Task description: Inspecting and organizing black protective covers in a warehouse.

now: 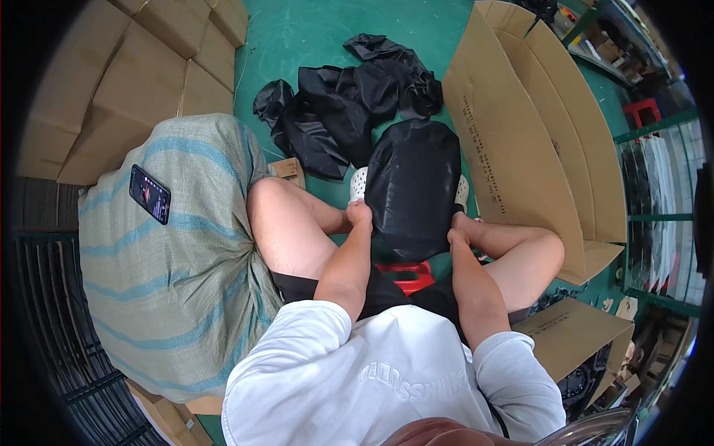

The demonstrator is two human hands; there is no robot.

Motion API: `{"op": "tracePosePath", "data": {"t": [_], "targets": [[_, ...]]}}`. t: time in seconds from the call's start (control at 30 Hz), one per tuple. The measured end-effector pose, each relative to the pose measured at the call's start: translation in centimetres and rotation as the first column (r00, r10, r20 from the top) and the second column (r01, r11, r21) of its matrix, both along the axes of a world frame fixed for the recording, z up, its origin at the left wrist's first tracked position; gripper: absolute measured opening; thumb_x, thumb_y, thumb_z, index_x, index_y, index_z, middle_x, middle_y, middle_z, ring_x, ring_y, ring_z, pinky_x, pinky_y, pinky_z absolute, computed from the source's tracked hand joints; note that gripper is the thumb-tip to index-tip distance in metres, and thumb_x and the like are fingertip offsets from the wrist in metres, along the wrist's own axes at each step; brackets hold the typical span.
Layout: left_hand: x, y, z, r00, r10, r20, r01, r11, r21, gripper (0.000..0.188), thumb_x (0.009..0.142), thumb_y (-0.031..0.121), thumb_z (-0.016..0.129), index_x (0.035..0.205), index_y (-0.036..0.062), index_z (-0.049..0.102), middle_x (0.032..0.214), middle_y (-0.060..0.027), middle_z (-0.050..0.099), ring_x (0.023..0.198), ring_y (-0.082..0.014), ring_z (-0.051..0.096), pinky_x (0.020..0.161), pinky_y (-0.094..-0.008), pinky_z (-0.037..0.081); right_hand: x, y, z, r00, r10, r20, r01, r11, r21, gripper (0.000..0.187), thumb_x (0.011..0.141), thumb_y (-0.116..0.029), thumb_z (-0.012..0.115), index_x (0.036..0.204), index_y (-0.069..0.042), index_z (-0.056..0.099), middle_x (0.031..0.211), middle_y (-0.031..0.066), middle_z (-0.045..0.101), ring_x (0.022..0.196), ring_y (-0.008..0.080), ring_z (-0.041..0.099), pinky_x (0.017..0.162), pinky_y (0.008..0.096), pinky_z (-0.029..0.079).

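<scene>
A smooth black bag-like cover [413, 186] stands between my knees, over my white perforated shoes. My left hand [360, 214] grips its left edge, fingers closed on the material. At the cover's lower right edge, my right hand [458, 236] holds the other side. I sit on a red stool [405, 273], partly hidden under my legs. A heap of crumpled black fabric pieces [349, 104] lies on the green floor just beyond the cover.
A large striped woven sack [171, 267] sits at my left with a phone [149, 193] on top. Stacked cardboard boxes [126, 74] fill the far left. An open flattened carton [535, 134] stands at my right, with metal racks [662, 201] behind it.
</scene>
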State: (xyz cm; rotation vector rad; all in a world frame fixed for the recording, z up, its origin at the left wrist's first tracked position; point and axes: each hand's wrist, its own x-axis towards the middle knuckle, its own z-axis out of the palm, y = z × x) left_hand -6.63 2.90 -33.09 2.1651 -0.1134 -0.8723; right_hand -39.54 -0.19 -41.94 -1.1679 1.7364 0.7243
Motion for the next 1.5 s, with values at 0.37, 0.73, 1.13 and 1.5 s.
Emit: {"op": "tracePosePath", "data": {"t": [0.37, 0.73, 1.13, 1.5], "targets": [[1.3, -5.7, 0.7, 0.968, -0.229, -0.106, 0.186, 0.932, -0.31, 0.068, 0.097, 0.054, 0.046, 0.121, -0.0077, 0.061, 0.125, -0.0272, 0.06, 0.124, -0.036, 0.053, 0.102, -0.0425, 0.039, 5.1, -1.8, 7.9, 0.507, -0.66, 0.555, 0.862, 0.393, -0.32, 0.047, 0.094, -0.032, 0.05, 0.116, 0.008, 0.062, 0.122, 0.0195, 0.064, 0.11, 0.0311, 0.06, 0.093, 0.04, 0.046], [7.4, -14.2, 1.1, 0.774, -0.356, -0.524, 0.099, 0.885, -0.455, 0.046, 0.096, 0.041, 0.059, 0.104, -0.0034, 0.068, 0.098, -0.013, 0.07, 0.089, -0.0214, 0.066, 0.081, -0.0359, 0.05, 7.2, -8.7, 12.1, 0.144, -0.709, 0.69, 0.914, 0.363, 0.182, 0.064, 0.101, -0.048, 0.038, 0.145, -0.001, 0.04, 0.147, 0.013, 0.045, 0.131, 0.029, 0.045, 0.11, 0.039, 0.036], [8.2, -16.6, -1.3, 0.652, -0.176, -0.737, -0.104, 0.943, -0.317, 0.026, 0.097, 0.028, 0.059, 0.101, 0.0032, 0.065, 0.099, -0.0131, 0.069, 0.089, -0.0258, 0.067, 0.082, -0.0423, 0.054, 5.9, -13.3, 9.9, -0.128, -0.738, 0.662, 0.864, 0.245, 0.44, 0.066, 0.097, -0.05, 0.05, 0.143, -0.004, 0.042, 0.147, 0.0116, 0.043, 0.135, 0.027, 0.041, 0.114, 0.0429, 0.031], [7.1, -15.5, -2.9, 0.762, -0.252, -0.596, 0.134, 0.963, -0.235, 0.021, 0.092, 0.018, 0.061, 0.099, -0.0007, 0.067, 0.097, -0.0143, 0.069, 0.089, -0.0238, 0.065, 0.084, -0.0388, 0.051, 4.7, -15.5, 6.7, 0.049, -0.634, 0.771, 0.924, 0.322, 0.207, 0.017, 0.097, -0.02, 0.058, 0.106, -0.006, 0.06, 0.109, 0.0101, 0.063, 0.101, 0.0218, 0.059, 0.095, 0.0381, 0.047]]}}
